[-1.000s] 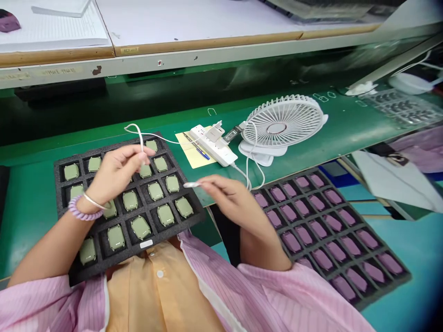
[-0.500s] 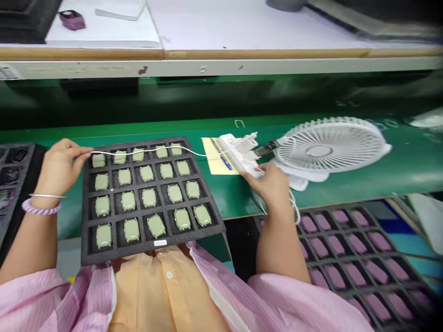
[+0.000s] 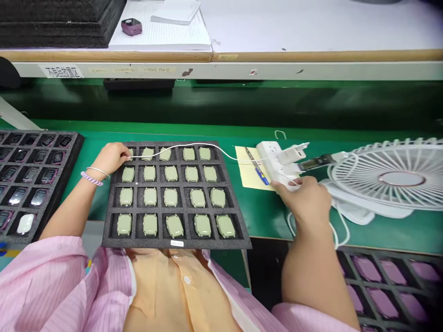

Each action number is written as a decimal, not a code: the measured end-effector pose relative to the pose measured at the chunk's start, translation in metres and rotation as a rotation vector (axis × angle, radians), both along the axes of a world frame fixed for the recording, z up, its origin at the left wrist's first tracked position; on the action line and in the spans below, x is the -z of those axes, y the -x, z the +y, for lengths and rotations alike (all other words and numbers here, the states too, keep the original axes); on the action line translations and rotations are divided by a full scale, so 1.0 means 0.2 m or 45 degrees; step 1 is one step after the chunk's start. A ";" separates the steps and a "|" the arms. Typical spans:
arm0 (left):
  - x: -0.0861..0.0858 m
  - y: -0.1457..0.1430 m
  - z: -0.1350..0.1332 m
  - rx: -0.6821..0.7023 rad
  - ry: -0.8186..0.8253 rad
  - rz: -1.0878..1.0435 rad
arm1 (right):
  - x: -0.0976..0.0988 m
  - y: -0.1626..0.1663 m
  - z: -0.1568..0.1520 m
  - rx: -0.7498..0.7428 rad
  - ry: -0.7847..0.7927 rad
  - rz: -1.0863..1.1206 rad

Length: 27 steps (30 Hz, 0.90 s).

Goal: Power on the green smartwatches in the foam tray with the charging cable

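Note:
My left hand (image 3: 112,159) pinches the end of a thin white cable (image 3: 211,145) at the far left corner of a black foam tray (image 3: 176,243). Pale green watch bodies (image 3: 170,197) lie in the tray's compartments. Above the tray, the cable runs right toward a white plug-in charger (image 3: 290,155) on a white power strip (image 3: 268,150). My right hand (image 3: 306,198) is closed around the near end of the power strip, its fingertips partly hidden. Beneath the strip's left side lies a yellow paper (image 3: 247,177) with a blue pen (image 3: 262,176) on it.
A white fan (image 3: 398,177) stands on the green table at right. Another foam tray (image 3: 74,161) with dark watches is at left. Below right lies a tray of purple watch bodies (image 3: 384,302). A shelf edge (image 3: 242,70) crosses the back, with a purple watch (image 3: 131,27) on papers above.
My head view has turned left, so things appear farther right. My left hand with the cable end has come closer to the tray's far left compartment. My right hand stays at the power strip.

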<state>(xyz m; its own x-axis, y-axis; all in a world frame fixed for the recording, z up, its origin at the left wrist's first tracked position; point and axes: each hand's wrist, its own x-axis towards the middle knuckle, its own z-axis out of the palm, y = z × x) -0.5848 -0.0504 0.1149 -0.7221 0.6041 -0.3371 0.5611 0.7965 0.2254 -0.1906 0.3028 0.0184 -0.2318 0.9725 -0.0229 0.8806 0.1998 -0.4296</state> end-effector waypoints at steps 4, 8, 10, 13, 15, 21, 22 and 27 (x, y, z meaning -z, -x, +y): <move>0.01 0.04 0.00 0.128 0.086 0.072 | -0.06 -0.09 -0.05 -0.029 -0.206 0.188; -0.01 0.04 0.03 0.318 0.167 0.299 | -0.21 0.04 -0.21 -0.170 -0.066 0.482; -0.04 0.00 0.06 0.362 0.288 0.334 | -0.24 0.19 -0.26 -0.357 0.057 0.511; -0.07 -0.04 0.08 0.377 0.455 0.329 | -0.22 0.46 -0.27 -0.726 0.099 0.479; -0.07 -0.02 0.07 0.326 0.461 0.335 | -0.17 0.60 -0.24 -0.750 0.109 0.404; 0.02 0.12 -0.03 0.060 0.127 0.147 | -0.11 0.75 -0.15 -0.936 0.143 0.213; 0.04 0.13 -0.04 0.007 0.058 0.125 | -0.12 0.75 -0.15 -0.945 0.131 0.179; 0.06 0.14 -0.02 -0.167 -0.156 -0.019 | -0.15 0.75 -0.21 -0.934 0.037 0.016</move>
